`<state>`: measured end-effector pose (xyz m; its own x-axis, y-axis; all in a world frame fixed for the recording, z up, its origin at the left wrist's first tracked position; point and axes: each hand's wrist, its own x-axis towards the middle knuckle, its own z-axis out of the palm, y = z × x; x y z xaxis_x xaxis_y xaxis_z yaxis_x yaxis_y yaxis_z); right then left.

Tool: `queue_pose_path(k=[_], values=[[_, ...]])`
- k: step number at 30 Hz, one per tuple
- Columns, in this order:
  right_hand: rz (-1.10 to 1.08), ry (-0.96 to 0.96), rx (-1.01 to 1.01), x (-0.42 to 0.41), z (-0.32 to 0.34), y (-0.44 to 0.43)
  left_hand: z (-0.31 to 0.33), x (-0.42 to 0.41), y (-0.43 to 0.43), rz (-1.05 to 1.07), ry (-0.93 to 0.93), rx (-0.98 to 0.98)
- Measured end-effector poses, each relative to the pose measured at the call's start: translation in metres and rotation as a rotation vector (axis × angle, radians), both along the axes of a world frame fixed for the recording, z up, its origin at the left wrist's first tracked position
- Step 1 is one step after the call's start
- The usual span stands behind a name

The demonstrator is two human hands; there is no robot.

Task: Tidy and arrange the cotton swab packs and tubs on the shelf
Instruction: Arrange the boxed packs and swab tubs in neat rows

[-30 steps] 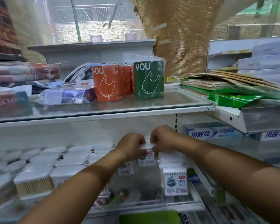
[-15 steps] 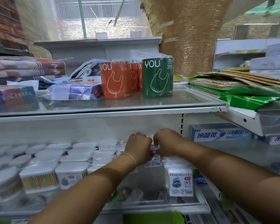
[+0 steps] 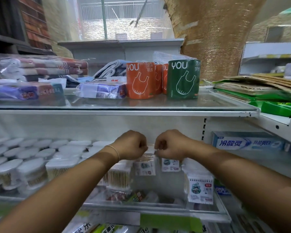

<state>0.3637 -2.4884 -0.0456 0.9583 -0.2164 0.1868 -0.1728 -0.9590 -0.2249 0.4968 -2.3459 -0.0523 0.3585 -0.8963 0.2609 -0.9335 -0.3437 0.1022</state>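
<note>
Two grips, the left grip (image 3: 133, 146) and the right grip (image 3: 169, 145), are closed side by side, just apart, fingers curled onto the clear top edge of the hanging swab packs (image 3: 145, 167) that dangle beneath them over the lower shelf (image 3: 141, 206). Fingertips face away, so which pack each one pinches cannot be told. Round swab tubs (image 3: 29, 165) crowd the shelf's left, blurred, an upright swab pack (image 3: 200, 189) stands front right, and both forearms are cut off by the bottom edge.

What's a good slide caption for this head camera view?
The left hand and right hand hold cotton swab packs by their tops above the shelf, rows of swab tubs to the left.
</note>
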Motion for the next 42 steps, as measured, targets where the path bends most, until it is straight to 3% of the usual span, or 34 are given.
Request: queue_pose_path(k=[5, 15, 19, 22, 29, 32, 37, 42], values=[[0.002, 0.121, -0.016, 0.011, -0.015, 0.01, -0.011, -0.003, 0.015, 0.001, 0.048, 0.147], [0.006, 0.088, 0.024, 0.011, -0.026, 0.016, -0.021, -0.013, 0.008, -0.016, -0.076, 0.125], [0.0, 0.011, 0.087, 0.005, -0.021, 0.012, -0.018, -0.008, 0.006, -0.01, 0.042, 0.094], [-0.037, -0.075, 0.255, -0.001, -0.011, 0.004, -0.015, -0.007, 0.004, -0.007, 0.132, 0.033], [-0.132, -0.171, 0.38, -0.015, 0.006, -0.01, -0.007, -0.017, -0.005, 0.069, 0.423, -0.224], [-0.148, -0.143, 0.331, -0.018, 0.009, -0.013, -0.007, -0.022, -0.009, 0.076, 0.438, -0.189], [-0.158, 0.079, 0.159, -0.018, 0.007, -0.014, -0.014, -0.029, -0.015, 0.049, 0.385, -0.103], [-0.159, 0.157, 0.024, -0.014, -0.008, -0.016, -0.024, -0.037, -0.026, -0.009, 0.176, -0.034]])
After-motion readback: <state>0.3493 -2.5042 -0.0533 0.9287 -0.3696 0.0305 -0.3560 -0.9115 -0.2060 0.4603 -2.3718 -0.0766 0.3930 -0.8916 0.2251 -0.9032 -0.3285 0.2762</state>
